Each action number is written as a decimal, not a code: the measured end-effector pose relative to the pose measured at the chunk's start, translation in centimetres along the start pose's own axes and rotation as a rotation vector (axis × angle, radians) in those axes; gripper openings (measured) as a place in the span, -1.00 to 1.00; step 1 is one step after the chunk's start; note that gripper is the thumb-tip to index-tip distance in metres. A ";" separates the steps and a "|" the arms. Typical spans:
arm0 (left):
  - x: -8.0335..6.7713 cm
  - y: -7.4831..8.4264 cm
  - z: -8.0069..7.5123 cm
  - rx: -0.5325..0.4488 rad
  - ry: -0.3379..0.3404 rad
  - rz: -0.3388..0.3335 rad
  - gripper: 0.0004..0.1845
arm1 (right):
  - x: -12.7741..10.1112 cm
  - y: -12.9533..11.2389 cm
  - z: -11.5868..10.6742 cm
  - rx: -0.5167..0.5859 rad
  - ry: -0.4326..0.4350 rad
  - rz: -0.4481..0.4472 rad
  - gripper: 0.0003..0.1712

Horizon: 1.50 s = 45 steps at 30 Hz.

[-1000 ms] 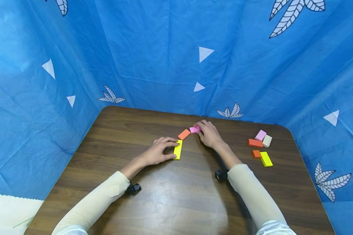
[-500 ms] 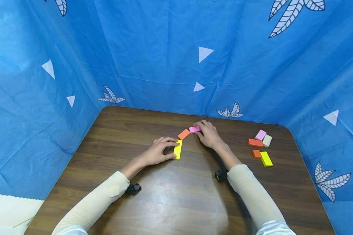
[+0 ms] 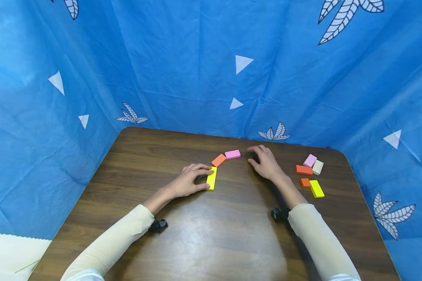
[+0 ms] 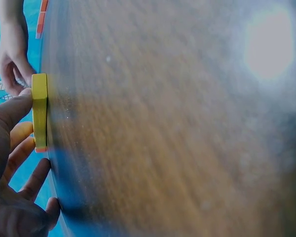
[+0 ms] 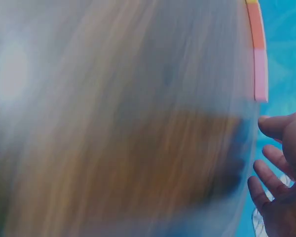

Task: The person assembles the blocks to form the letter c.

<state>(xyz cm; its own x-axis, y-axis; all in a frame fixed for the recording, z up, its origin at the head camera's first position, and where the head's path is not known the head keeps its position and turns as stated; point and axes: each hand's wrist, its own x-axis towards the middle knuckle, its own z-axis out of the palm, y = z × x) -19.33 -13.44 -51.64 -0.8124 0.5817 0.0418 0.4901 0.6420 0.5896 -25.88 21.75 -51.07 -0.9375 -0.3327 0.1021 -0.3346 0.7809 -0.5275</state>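
Note:
My left hand point(image 3: 190, 181) pinches a flat yellow block point(image 3: 212, 180) lengthwise on the table, thumb at its near end and a fingertip at its far end. In the left wrist view, the long side of that yellow block point(image 4: 40, 111) faces the camera, with the thumb on its top end. From its far end an orange block point(image 3: 218, 160) and then a pink block point(image 3: 233, 154) continue in a curved row. To the right of the pink block is my right hand point(image 3: 266, 164), empty, fingers spread and loosely bent. The right wrist view shows a gap between its thumb and the pink block point(image 5: 260, 76).
Toward the right of the brown wooden table point(image 3: 204, 238) lie a light pink block point(image 3: 310, 160), a cream block point(image 3: 318, 167), a red-orange block point(image 3: 304, 169), a small orange block point(image 3: 305, 183) and another yellow block point(image 3: 317, 189). A blue curtain point(image 3: 183, 70) hangs behind the table.
My right hand has let go of the pink block and moved to the right, leaving it beside the orange block. The left hand keeps its place on the yellow block.

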 end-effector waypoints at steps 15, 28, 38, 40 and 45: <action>0.0 -0.1 -0.1 -0.010 0.007 0.012 -0.39 | -6.2 6.2 -5.4 -0.037 0.127 0.086 -0.55; 0.0 0.0 -0.1 0.002 -0.004 0.009 -0.38 | -9.1 11.2 -9.6 -0.131 0.181 0.414 -0.45; -0.1 0.0 0.0 0.005 -0.003 -0.004 -0.38 | -8.6 11.1 -9.7 -0.213 0.124 0.491 -0.27; -0.1 0.1 0.0 0.006 -0.003 -0.005 -0.38 | -8.4 10.7 -9.6 -0.230 0.117 0.494 -0.26; -0.1 0.1 0.0 0.003 -0.005 -0.001 -0.39 | -7.8 10.0 -9.2 -0.204 0.115 0.494 -0.35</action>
<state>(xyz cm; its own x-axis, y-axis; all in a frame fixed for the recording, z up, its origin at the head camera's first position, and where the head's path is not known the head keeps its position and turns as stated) -19.19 -13.48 -51.62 -0.8112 0.5836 0.0370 0.4901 0.6440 0.5874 -22.84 37.01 -49.43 -0.9884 0.1504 -0.0185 0.1469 0.9203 -0.3626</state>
